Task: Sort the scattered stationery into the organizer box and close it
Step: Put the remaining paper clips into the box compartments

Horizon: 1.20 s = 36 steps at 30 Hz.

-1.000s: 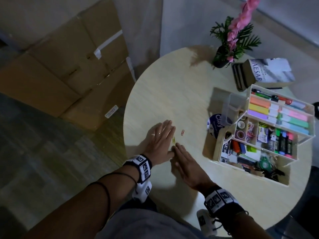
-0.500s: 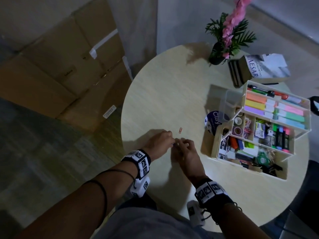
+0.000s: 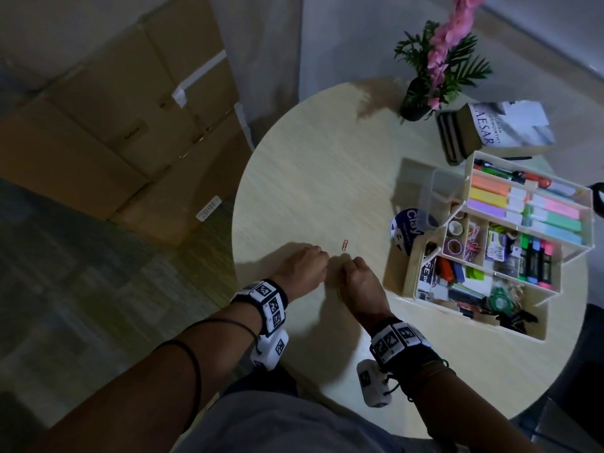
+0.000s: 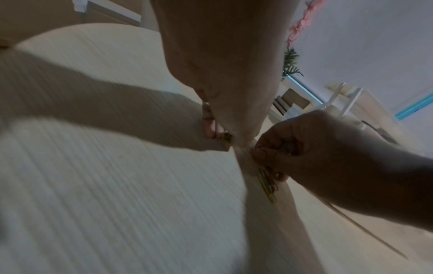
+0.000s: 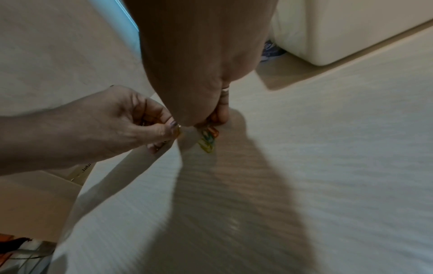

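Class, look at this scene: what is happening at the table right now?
A person is gathering paper clips off the round table. The right hand pinches a small bunch of coloured clips, and the left hand pinches another clip. One red clip lies loose just beyond the fingers. The organizer box stands open to the right.

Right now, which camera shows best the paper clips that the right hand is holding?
The right wrist view: the paper clips hang in colour below the right hand. The left wrist view shows them blurred and yellowish. In the head view the hand nearly hides them.
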{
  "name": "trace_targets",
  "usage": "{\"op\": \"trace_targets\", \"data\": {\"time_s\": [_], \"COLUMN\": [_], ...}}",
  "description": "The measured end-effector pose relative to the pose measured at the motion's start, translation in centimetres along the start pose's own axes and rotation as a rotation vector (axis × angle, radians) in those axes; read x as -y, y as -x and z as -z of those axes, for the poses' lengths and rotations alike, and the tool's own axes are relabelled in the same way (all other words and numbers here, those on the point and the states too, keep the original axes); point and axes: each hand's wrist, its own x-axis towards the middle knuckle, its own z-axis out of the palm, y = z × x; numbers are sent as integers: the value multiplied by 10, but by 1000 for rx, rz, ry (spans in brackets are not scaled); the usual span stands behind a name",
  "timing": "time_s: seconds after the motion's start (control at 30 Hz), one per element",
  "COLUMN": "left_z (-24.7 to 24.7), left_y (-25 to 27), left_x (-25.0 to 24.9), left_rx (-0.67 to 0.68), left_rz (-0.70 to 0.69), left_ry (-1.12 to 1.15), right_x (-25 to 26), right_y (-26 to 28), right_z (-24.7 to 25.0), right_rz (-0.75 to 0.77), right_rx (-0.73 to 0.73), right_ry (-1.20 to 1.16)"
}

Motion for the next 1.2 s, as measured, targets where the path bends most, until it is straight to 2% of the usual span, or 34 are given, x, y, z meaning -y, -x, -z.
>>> {"op": "trace_targets", "data": {"time_s": [0.13,0.3,0.43,0.53,0.67,0.77,0.97,1.1,1.2], "left_z": [4,14,22,23,23,23,19,19,20], "left_y": [2,3,4,1,-10,-17,-28,-32,-36], "left_x": [6,3,-11,-27,-56,-85,-139,-169,-188], "left_rx": [3,-70,-104,-126,-140,-154,-196,-240,-285], "left_rz": [51,77,71,66,40,9,-10,5,30], "left_ry": [149,298,351,408,452,461,435,439,404], "right_x": [2,1,1,-18,-74,-114,-139,-145,-158], "right_y": [0,4,14,27,38,36,34,37,43], "right_z": [6,20,41,81,145,168,169,165,165], "right_rz": [-54,-55,-67,-121,-343,-477,-480,-398,-364], "right_rx": [44,58,-131,-302,-496,-544,-439,-489,-536], "right_ry": [-26,-87,-207,-328,-336,-312,-244,-299,-233]}}
